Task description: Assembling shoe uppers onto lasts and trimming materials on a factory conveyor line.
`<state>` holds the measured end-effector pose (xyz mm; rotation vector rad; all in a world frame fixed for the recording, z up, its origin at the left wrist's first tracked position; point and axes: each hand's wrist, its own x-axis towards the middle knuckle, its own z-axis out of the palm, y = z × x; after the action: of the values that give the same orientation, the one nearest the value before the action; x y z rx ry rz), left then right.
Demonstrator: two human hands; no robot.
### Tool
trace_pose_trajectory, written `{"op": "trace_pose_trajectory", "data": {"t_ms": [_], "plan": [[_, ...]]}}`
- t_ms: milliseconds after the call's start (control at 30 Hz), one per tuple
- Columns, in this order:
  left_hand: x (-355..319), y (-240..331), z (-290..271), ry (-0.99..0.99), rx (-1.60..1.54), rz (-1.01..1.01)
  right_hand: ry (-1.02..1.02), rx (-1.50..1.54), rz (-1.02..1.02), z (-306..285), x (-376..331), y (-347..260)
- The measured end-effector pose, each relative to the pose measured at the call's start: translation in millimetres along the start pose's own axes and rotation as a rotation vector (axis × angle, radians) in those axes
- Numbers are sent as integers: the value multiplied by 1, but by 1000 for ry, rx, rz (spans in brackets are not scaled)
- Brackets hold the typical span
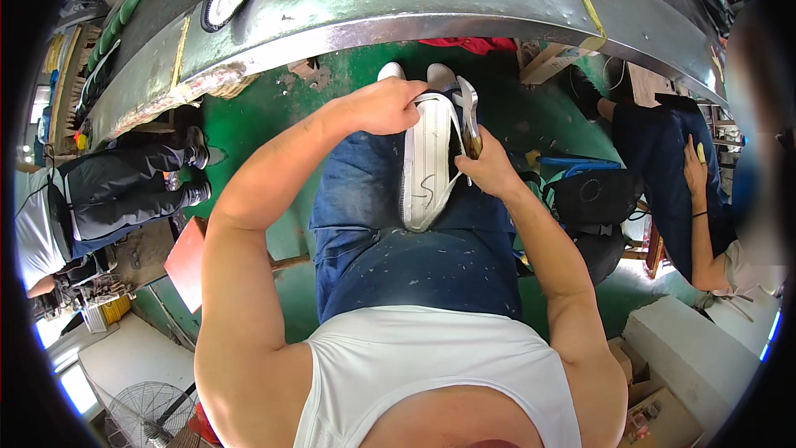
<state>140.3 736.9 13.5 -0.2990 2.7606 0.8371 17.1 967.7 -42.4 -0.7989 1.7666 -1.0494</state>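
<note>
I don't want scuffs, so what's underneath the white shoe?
Blue trousers show beneath the white shoe on either side; its underside and whatever lies directly below are covered, so contact can't be judged.

A green workshop floor [257, 120], flecked and stained in patches, is bordered by a long metal-topped counter [398, 0] whose straight edge is bent into an arc by the lens. The counter's dented, gleaming surface is crossed by yellow strips [179, 50], and a wooden support [549, 63] and red cloth [477, 45] are seen beneath it. At lower left, a wire-caged fan [141, 406] is placed near a bright window [76, 387]. At lower right, cardboard boxes [632, 367] are set beside a white, block-like unit [688, 357], and the right edge is lit by a bright strip [770, 336].
</note>
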Motion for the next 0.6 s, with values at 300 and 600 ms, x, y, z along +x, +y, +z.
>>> {"op": "trace_pose_trajectory", "data": {"t_ms": [300,600], "plan": [[-39,12,91,248,-653,-283,143,-89,-48,6,0,10],[-37,-9,118,348,-793,-196,145,20,13,7,4,17]]}}
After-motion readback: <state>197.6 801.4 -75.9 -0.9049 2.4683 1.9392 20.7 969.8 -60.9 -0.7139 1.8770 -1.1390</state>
